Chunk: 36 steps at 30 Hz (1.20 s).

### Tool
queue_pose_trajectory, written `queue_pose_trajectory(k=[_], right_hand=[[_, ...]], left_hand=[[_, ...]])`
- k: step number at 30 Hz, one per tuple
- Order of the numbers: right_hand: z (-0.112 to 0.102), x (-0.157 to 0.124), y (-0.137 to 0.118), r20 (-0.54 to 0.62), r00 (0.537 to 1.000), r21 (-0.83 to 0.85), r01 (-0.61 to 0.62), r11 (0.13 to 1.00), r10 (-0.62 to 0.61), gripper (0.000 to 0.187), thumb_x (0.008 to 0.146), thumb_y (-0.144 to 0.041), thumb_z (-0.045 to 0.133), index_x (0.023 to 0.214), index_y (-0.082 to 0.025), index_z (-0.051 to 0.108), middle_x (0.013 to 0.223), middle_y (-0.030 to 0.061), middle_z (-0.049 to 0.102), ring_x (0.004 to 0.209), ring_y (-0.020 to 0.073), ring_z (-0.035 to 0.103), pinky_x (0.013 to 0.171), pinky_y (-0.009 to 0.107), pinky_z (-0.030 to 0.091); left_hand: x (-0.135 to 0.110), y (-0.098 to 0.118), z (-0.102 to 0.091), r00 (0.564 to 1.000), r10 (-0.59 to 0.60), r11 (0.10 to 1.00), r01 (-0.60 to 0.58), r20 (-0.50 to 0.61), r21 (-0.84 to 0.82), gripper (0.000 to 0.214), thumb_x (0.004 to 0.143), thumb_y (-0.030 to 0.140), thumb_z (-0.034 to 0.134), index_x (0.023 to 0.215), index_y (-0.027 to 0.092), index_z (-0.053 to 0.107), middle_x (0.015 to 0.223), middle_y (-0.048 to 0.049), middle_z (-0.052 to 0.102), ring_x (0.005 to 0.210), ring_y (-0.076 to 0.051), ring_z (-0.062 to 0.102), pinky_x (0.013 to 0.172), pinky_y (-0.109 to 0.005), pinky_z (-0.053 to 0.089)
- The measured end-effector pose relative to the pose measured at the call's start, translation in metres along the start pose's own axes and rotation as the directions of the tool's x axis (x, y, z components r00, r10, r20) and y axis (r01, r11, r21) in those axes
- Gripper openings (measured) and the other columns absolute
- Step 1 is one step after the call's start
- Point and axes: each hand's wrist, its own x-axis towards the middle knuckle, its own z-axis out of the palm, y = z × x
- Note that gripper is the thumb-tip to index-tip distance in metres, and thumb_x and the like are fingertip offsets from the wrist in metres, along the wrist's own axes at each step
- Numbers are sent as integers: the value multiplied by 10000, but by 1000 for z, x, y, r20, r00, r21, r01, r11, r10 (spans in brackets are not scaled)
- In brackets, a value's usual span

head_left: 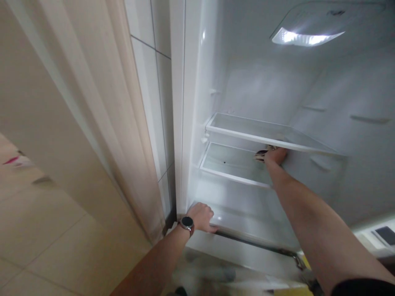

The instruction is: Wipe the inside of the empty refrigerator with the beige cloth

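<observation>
My right hand [276, 155] reaches into an open refrigerator, between two glass shelves. Its fingers are wrapped round a crumpled cloth [261, 155], beige and dark, just above the lower shelf [231, 161]. Part of that hand is behind the front rim of the upper shelf [251, 124]. A small dark speck [224, 162] shows on the lower shelf. Down at the left, my left hand [202, 217] has its fingers curled on the refrigerator's bottom front edge [247, 243]. A round dark-faced watch [187, 222] is on that wrist.
A lit lamp [308, 39] is set in the refrigerator ceiling. Shelf ledges [369, 119] stick out from the inner right wall. White tiles [146, 82] and a beige door frame [101, 102] stand close on the left. A metal hinge [298, 261] sits at the lower right.
</observation>
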Motion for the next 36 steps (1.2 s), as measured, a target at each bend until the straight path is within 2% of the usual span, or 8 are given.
queue_pose_trajectory(k=[2,4,9,16,21,28,33,36], right_hand=[[1,-11,-6,31,998,-118,50,992,-47,427,977,-190,421,1354,-108,604,1276,253,647,1138,325,663,958,462,518],[6,-22,-19,160,970,-213,217,953,-185,440,932,-167,544,1367,-149,604,1294,210,659,1159,306,649,986,417,494],[7,-33,-47,459,793,-298,562,772,-401,505,916,-264,677,1412,-226,588,1295,140,678,1168,300,648,991,373,476],[-34,-32,-37,538,665,-319,730,605,-518,406,969,-248,601,1372,-239,643,1410,180,604,1279,345,567,1074,473,407],[-83,-45,-10,507,764,-508,639,578,-398,382,976,-130,413,1159,-94,745,1268,301,656,1295,418,532,1059,619,347],[-132,-89,-10,508,819,-526,541,656,-268,299,941,-180,486,1052,-118,756,1117,272,737,1112,411,670,967,596,451],[-147,-109,-25,494,807,-352,525,775,-322,408,918,-207,499,1285,-266,668,1188,100,758,1036,272,720,849,364,545],[-137,-131,-28,504,695,-64,622,780,-513,442,910,-163,460,1298,-259,648,1297,69,711,1183,233,660,967,327,515]], left_hand=[[0,0,-1,1000,2,1000,-2,-4,-1,669,846,759,587,946,143,827,925,-173,788,897,-360,758,755,-444,582],[-1,-1,-1,1000,3,1000,-3,-9,-4,665,844,755,594,938,139,826,924,-172,788,898,-364,757,759,-450,583],[0,-2,1,1000,4,1000,-5,-29,-12,665,846,766,581,917,151,823,915,-172,784,902,-361,756,779,-448,573],[0,-3,4,999,5,999,-7,-48,-38,724,845,814,533,911,155,824,914,-181,780,898,-381,750,781,-466,559],[0,-3,3,998,5,999,-8,-60,-46,732,854,810,528,904,144,826,908,-197,775,892,-387,747,785,-471,552],[-2,0,1,998,-7,1000,6,-68,-15,648,860,732,583,943,137,826,937,-212,772,942,-378,740,860,-484,555],[-2,1,0,994,-28,1000,27,-106,-16,693,854,780,553,907,141,817,947,-210,774,952,-382,735,878,-491,553],[-1,0,2,993,-27,1000,28,-112,1,655,843,755,578,888,146,816,926,-196,778,931,-380,741,854,-479,562]])
